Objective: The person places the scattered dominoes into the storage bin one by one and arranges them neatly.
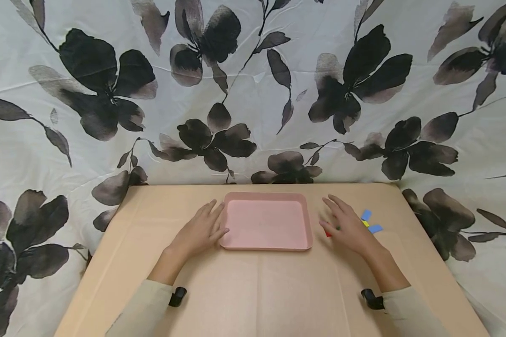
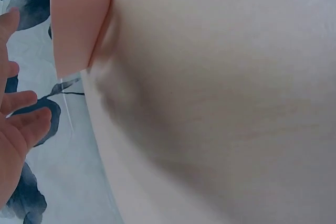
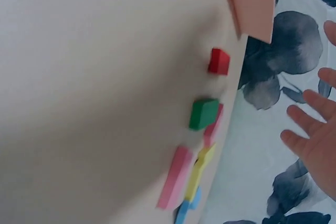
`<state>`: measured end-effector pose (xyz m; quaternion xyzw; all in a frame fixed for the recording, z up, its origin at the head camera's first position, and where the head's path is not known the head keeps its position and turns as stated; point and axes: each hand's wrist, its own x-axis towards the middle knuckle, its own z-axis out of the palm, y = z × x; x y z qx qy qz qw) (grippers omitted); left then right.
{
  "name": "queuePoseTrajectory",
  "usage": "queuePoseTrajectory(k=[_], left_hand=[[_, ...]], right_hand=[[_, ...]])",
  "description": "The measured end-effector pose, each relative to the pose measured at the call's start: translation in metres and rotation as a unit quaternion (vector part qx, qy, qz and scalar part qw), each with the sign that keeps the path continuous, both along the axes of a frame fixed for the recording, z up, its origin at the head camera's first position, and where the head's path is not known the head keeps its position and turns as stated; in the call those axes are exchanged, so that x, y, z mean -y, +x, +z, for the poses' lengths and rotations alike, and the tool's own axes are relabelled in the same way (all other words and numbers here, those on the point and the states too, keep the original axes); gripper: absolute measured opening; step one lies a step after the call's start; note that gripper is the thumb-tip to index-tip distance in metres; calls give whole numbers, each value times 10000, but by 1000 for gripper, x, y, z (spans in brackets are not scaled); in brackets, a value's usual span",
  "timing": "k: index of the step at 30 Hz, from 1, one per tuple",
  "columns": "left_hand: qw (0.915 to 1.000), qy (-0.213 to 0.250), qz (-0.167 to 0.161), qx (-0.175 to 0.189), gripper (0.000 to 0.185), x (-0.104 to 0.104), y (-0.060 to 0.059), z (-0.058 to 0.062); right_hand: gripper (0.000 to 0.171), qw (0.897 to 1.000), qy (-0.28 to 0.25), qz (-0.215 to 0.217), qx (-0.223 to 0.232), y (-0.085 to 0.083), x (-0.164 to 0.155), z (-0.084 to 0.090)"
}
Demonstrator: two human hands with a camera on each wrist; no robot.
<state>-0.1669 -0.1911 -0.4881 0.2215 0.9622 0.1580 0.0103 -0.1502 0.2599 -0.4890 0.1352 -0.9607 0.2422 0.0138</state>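
Observation:
A shallow pink tray (image 1: 267, 222) lies flat on the table between the two hands. Beside its left edge hovers the left hand (image 1: 200, 230), fingers spread and loosely extended, the thumb at the rim; contact cannot be told. To the tray's right, the right hand (image 1: 349, 227) is held over small colored blocks with its fingers relaxed, gripping nothing. The right wrist view shows a red block (image 3: 219, 62), a green block (image 3: 203, 114), two pink blocks (image 3: 175, 178), a yellow piece (image 3: 198, 174) and blue pieces (image 3: 181, 212). In the head view that hand partly hides them.
The tan tabletop (image 1: 257, 295) narrows toward its far edge, just behind the tray. A white cloth with dark flowers (image 1: 253, 93) hangs behind and spreads around the sides. Each wrist has a small black device (image 1: 177, 296) strapped on near the sleeve.

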Motion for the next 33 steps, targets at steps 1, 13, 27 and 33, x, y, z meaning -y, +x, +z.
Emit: queuePoseTrajectory(k=[1,13,27,33], left_hand=[[10000,56,-2,23,78,0,-1,0],[9951,983,-116,11,79,2,-8,-13],[9643,2614,408,77,65,-7,-13,-31],[9519,2975,666,318,58,-9,-14,-33]], right_hand=[[74,10000,-75,32,-4,0,-2,-1],[72,9986,-460,212,119,1,-29,-24],[77,9955,-762,271,493,-4,-39,-38],[73,9951,-598,229,757,-8,-39,-46]])
